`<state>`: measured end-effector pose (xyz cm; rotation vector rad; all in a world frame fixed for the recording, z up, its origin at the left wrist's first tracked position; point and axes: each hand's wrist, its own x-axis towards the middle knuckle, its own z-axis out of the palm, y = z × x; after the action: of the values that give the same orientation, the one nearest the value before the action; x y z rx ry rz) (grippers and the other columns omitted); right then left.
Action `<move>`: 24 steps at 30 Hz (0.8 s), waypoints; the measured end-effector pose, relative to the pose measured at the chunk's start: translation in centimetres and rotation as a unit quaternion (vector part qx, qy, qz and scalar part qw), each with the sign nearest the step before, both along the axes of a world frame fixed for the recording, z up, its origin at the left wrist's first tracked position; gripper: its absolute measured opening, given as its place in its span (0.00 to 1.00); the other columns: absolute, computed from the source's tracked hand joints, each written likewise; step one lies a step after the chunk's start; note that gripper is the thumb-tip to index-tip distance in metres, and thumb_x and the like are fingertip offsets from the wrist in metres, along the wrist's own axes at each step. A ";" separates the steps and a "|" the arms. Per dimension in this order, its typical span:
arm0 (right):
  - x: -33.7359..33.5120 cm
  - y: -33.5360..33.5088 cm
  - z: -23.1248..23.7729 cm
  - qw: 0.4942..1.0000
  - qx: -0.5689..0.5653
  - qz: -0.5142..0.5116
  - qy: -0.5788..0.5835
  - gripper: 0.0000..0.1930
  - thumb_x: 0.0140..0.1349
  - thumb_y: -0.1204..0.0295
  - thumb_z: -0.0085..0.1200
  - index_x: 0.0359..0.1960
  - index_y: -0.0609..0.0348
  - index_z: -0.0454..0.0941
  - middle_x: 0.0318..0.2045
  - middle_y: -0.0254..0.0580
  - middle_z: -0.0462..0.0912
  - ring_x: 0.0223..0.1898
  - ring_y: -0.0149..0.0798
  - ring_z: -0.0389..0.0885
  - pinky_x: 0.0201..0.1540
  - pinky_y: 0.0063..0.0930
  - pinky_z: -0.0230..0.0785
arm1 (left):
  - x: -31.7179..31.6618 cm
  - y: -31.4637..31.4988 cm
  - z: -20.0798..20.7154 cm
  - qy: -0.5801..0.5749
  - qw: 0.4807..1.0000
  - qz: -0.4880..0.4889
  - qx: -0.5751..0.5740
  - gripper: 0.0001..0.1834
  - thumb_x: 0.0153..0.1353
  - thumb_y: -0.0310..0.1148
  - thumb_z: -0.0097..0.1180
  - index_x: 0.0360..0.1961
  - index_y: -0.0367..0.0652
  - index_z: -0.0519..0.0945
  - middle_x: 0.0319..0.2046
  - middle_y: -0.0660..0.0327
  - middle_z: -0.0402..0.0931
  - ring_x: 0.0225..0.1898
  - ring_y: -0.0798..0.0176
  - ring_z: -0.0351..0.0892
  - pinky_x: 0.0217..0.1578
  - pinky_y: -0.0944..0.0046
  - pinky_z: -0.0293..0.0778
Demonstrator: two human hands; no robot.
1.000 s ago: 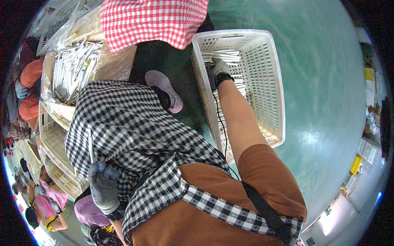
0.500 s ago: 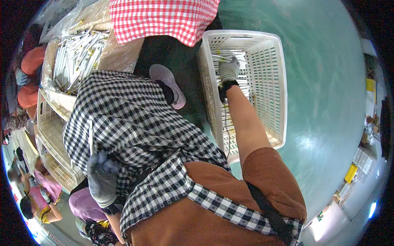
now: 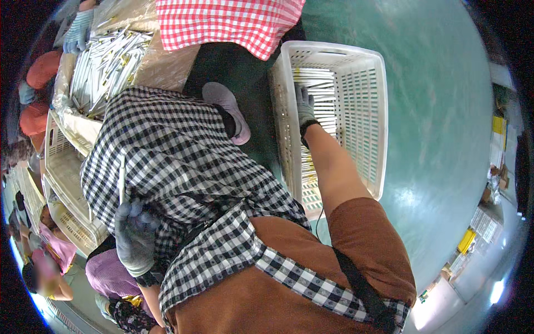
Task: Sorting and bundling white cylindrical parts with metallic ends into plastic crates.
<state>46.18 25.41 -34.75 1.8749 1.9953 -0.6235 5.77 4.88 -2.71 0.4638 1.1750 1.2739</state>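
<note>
Reaching right hand (image 3: 305, 107) into white basket (image 3: 364, 106), fingers spread on white sticks (image 3: 322, 89).
Left hand (image 3: 133, 236) clamped on one upright stick (image 3: 122, 178); basket sticks crosswise.

I note a white perforated plastic basket (image 3: 364, 106), matt, on a glossy green floor (image 3: 445, 111). My right hand (image 3: 305, 108) and left hand (image 3: 133, 236) wear grey knit cloth gloves. The apron (image 3: 167, 167) is woven checked cloth. The thin white stick (image 3: 122, 178) looks smooth.
</note>
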 end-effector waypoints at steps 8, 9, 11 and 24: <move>3.0 0.9 -1.3 0.899 0.053 -0.066 0.430 0.27 0.67 0.64 0.38 0.66 0.53 0.53 0.65 0.47 0.56 0.66 0.47 0.55 0.64 0.50 0.49 | 1.3 0.0 2.6 0.127 0.988 -0.038 0.073 0.32 0.56 0.47 0.58 0.52 0.29 0.72 0.49 0.43 0.72 0.48 0.48 0.76 0.50 0.51 0.71; 4.1 0.8 -1.3 0.868 0.044 -0.093 0.485 0.26 0.67 0.64 0.39 0.66 0.55 0.54 0.65 0.47 0.58 0.65 0.46 0.56 0.63 0.48 0.51 | 1.1 -0.2 3.0 0.087 0.988 -0.029 0.122 0.32 0.56 0.47 0.58 0.52 0.30 0.72 0.48 0.43 0.73 0.45 0.49 0.77 0.47 0.51 0.73; 10.6 2.1 -1.7 0.810 0.037 -0.163 0.562 0.25 0.67 0.65 0.40 0.65 0.57 0.56 0.63 0.47 0.61 0.63 0.44 0.59 0.63 0.43 0.54 | -0.1 -0.7 3.0 0.109 0.977 -0.012 0.184 0.30 0.57 0.45 0.58 0.52 0.31 0.72 0.48 0.43 0.73 0.43 0.50 0.78 0.45 0.51 0.74; -12.9 -1.7 30.9 0.836 0.418 -0.017 0.354 0.25 0.64 0.63 0.51 0.56 0.70 0.63 0.57 0.64 0.66 0.56 0.55 0.69 0.57 0.44 0.63 | -9.2 -0.5 2.0 0.212 0.908 0.352 0.081 0.18 0.64 0.30 0.50 0.53 0.32 0.71 0.45 0.54 0.78 0.42 0.62 0.78 0.45 0.63 0.75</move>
<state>33.24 23.75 -3.88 2.3716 3.0987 -0.5395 -3.46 4.33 -0.67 0.4673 1.6998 1.9691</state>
